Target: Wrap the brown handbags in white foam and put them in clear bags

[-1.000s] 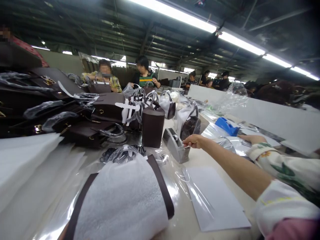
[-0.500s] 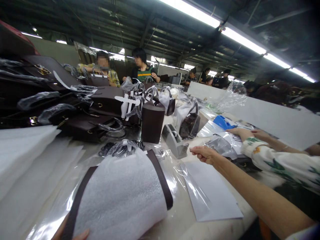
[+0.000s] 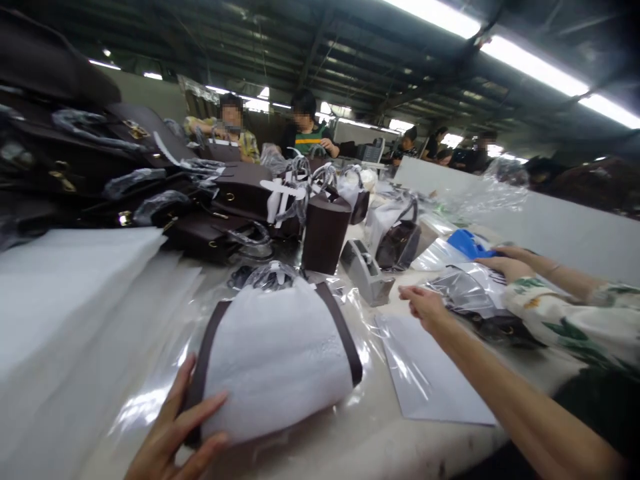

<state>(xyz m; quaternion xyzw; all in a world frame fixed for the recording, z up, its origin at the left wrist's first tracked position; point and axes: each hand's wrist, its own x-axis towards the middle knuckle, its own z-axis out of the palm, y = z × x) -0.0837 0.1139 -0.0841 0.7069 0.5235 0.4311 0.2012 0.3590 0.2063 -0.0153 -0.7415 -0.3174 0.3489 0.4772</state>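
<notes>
A dark brown bag wrapped in white foam [image 3: 280,360] lies inside a clear plastic sleeve right in front of me. My left hand [image 3: 170,440] rests on its near left corner, fingers spread flat. My right hand [image 3: 425,307] hovers just right of the grey tape dispenser [image 3: 367,273], above a white sheet [image 3: 430,380]. Its fingers are pinched together; whatever is between them is too small or too clear to see.
A stack of white foam sheets [image 3: 65,300] fills the left. Piled brown handbags [image 3: 200,220] and an upright brown bag [image 3: 325,233] stand behind. A co-worker's hand [image 3: 507,267] in a floral sleeve works on plastic wrap near a blue object [image 3: 467,243]. Other people sit farther back.
My right hand has drawn back from the tape dispenser toward me. My left hand has come into view and settled on the wrapped bag's corner. The view has shifted slightly right.
</notes>
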